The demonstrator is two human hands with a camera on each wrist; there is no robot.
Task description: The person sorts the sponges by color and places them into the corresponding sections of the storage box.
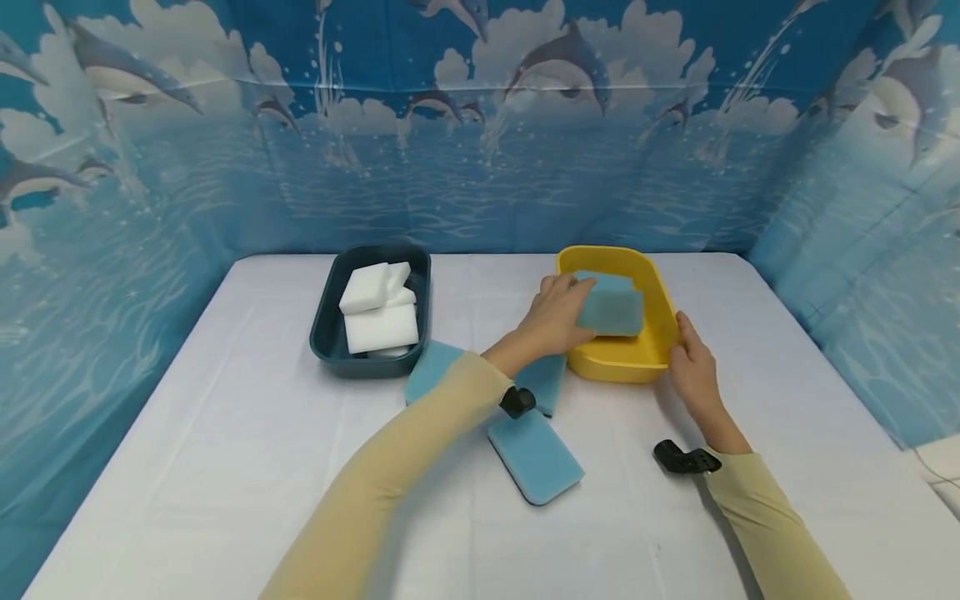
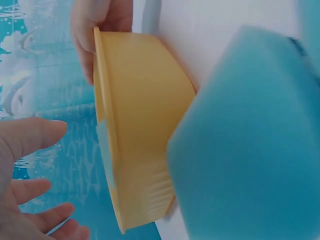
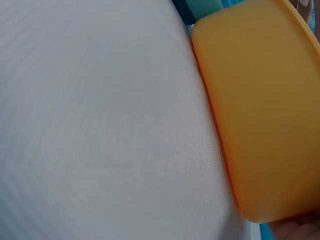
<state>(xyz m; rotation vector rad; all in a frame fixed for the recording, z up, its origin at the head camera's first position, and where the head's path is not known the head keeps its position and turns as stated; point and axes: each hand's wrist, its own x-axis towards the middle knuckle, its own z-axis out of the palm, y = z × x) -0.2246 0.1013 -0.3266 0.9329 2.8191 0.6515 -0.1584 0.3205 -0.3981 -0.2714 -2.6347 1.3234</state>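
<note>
My left hand (image 1: pixel 553 318) reaches over the left rim of a yellow plastic basin (image 1: pixel 611 372). Its thumb and fingers are spread apart in the left wrist view, holding nothing. Inside the basin lie blue sponges (image 1: pixel 612 313), one overlapping another. At the basin's right side, my right hand (image 1: pixel 694 372) grips the rim, also visible in the left wrist view. Under and near my left forearm, more blue sponges with dark undersides rest on the table: one in front (image 1: pixel 536 458), one beside the basin (image 1: pixel 546 385), and one farther left (image 1: pixel 433 368), partly hidden by the sleeve.
A dark green basin (image 1: pixel 321 337) holding several white sponge blocks (image 1: pixel 381 327) stands at the back left. White cloth covers the table (image 1: pixel 225 467). A dolphin-print curtain (image 1: pixel 480 192) hangs behind and along both sides. Both wrists wear black camera bands.
</note>
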